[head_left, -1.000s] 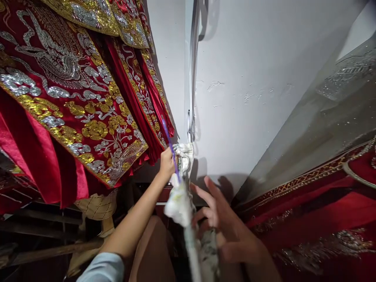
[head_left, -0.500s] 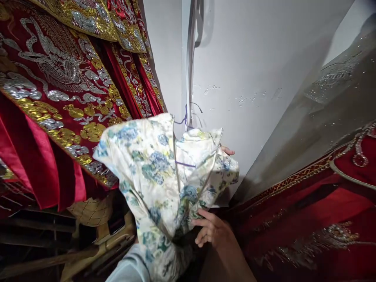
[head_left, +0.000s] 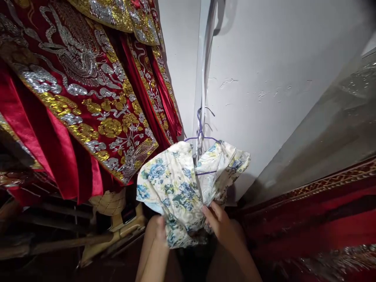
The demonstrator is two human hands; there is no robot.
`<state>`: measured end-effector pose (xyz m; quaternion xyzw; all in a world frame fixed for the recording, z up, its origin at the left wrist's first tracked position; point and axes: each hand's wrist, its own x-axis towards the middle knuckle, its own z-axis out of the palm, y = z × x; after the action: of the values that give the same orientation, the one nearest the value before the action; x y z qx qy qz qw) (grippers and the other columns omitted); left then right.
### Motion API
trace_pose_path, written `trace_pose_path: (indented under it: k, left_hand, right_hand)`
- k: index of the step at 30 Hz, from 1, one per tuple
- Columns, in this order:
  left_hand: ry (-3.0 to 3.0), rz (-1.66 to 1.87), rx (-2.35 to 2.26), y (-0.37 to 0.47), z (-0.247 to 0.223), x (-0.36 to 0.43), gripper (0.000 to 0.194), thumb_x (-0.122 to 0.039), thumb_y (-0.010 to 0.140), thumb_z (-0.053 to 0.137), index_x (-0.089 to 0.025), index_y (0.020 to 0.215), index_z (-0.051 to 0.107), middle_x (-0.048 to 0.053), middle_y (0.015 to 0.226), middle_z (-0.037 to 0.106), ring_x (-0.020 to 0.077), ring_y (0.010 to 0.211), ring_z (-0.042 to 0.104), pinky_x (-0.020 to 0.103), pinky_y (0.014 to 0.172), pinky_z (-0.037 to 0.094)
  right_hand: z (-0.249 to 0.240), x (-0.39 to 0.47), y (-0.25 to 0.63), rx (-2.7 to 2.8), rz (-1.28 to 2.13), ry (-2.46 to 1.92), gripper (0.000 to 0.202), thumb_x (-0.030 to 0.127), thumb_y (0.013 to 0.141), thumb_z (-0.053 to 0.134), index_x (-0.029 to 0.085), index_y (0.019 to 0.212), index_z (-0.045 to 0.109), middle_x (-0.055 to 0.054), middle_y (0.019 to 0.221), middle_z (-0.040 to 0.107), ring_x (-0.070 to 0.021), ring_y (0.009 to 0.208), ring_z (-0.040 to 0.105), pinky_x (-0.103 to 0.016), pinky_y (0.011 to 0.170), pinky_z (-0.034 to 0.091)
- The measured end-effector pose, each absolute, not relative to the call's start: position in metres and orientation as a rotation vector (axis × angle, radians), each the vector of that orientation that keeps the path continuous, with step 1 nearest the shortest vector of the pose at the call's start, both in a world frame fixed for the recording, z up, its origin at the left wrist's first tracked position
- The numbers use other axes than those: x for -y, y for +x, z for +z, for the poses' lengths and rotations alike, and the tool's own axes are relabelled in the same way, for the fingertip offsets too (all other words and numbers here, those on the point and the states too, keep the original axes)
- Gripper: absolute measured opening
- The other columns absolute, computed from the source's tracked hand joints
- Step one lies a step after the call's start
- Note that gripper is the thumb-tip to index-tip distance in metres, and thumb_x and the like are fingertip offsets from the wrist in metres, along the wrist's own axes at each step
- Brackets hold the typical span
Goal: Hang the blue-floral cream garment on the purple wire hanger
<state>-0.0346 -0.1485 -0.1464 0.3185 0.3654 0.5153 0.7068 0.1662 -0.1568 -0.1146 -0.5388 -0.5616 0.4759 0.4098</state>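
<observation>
A short-sleeved blouse [head_left: 182, 188], cream with blue, green and yellow flowers, hangs on a purple wire hanger [head_left: 202, 138] in front of me. Its front gapes, with the hanger's lower bar crossing the gap and pale lining showing. My right hand [head_left: 217, 221] has its fingers closed on the front edge, low on the blouse's right half. At the lower left side of the blouse is my left hand [head_left: 161, 231], blurred; its thumb points up and the other fingers are hidden.
Red costumes with gold and silver sequins [head_left: 111, 105] hang at the left, above a wooden chair-like frame [head_left: 117, 235]. A white wall panel [head_left: 264, 78] stands behind the blouse. More red beaded cloth [head_left: 323, 219] fills the lower right.
The blouse has settled lower and straighter on its hanger, whose top now shows. My left hand has come into sight at the lower left; fingertips behind the right shoulder are gone. My right hand has closed on the edge.
</observation>
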Motion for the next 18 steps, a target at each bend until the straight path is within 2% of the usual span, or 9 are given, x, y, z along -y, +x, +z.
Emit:
trace_pose_path:
  k: [2, 6, 10, 13, 16, 18]
  left_hand:
    - [0.615, 1.105, -0.851, -0.039, -0.14, 0.155, 0.077, -0.062, 0.052, 0.089, -0.021, 0.115, 0.073, 0.013, 0.119, 0.075, 0.0398, 0.129, 0.059, 0.047, 0.109, 0.048]
    - [0.518, 1.121, -0.938, -0.042, -0.121, 0.157, 0.063, -0.046, 0.068, 0.086, -0.016, 0.121, 0.069, 0.016, 0.12, 0.074, 0.0367, 0.124, 0.063, 0.048, 0.11, 0.047]
    - [0.519, 1.109, -0.923, -0.042, -0.112, 0.155, 0.058, -0.045, 0.072, 0.082, -0.016, 0.12, 0.069, 0.016, 0.115, 0.075, 0.0371, 0.121, 0.065, 0.049, 0.107, 0.049]
    - [0.561, 1.137, -0.984, -0.042, -0.116, 0.15, 0.055, -0.047, 0.075, 0.078, -0.016, 0.119, 0.068, 0.016, 0.114, 0.074, 0.0368, 0.117, 0.067, 0.049, 0.102, 0.052]
    - [0.737, 1.362, -1.283, -0.045, -0.126, 0.141, 0.051, -0.05, 0.08, 0.072, -0.018, 0.118, 0.062, 0.014, 0.115, 0.071, 0.0347, 0.115, 0.065, 0.047, 0.097, 0.053]
    - [0.897, 1.584, -1.564, -0.046, -0.133, 0.137, 0.047, -0.049, 0.084, 0.066, -0.019, 0.119, 0.056, 0.015, 0.121, 0.064, 0.0328, 0.119, 0.061, 0.046, 0.1, 0.05]
  right_hand:
    - [-0.115, 0.156, 0.158, 1.445, 1.224, -1.3, 0.033, 0.05, 0.095, 0.055, 0.024, 0.075, 0.055, -0.001, 0.072, 0.058, -0.0214, 0.073, 0.056, -0.033, 0.071, 0.043]
    - [-0.13, 0.158, 0.141, 1.401, 1.327, -1.163, 0.038, 0.053, 0.097, 0.051, 0.024, 0.073, 0.047, 0.0, 0.068, 0.055, -0.0189, 0.066, 0.053, -0.031, 0.065, 0.041]
    - [-0.14, 0.16, 0.132, 1.285, 1.445, -1.143, 0.031, 0.053, 0.093, 0.058, 0.025, 0.081, 0.05, -0.001, 0.075, 0.061, -0.0191, 0.067, 0.057, -0.03, 0.059, 0.043]
    - [-0.136, 0.16, 0.132, 1.212, 1.441, -1.163, 0.029, 0.047, 0.091, 0.058, 0.024, 0.074, 0.049, 0.001, 0.066, 0.056, -0.0168, 0.059, 0.052, -0.028, 0.055, 0.04]
    - [-0.129, 0.158, 0.139, 1.203, 1.441, -1.209, 0.029, 0.04, 0.087, 0.057, 0.024, 0.067, 0.046, 0.004, 0.054, 0.05, -0.0139, 0.05, 0.045, -0.027, 0.051, 0.035]
    - [-0.125, 0.157, 0.146, 1.212, 1.459, -1.229, 0.029, 0.039, 0.086, 0.058, 0.023, 0.065, 0.047, 0.004, 0.051, 0.051, -0.0129, 0.047, 0.044, -0.026, 0.049, 0.033]
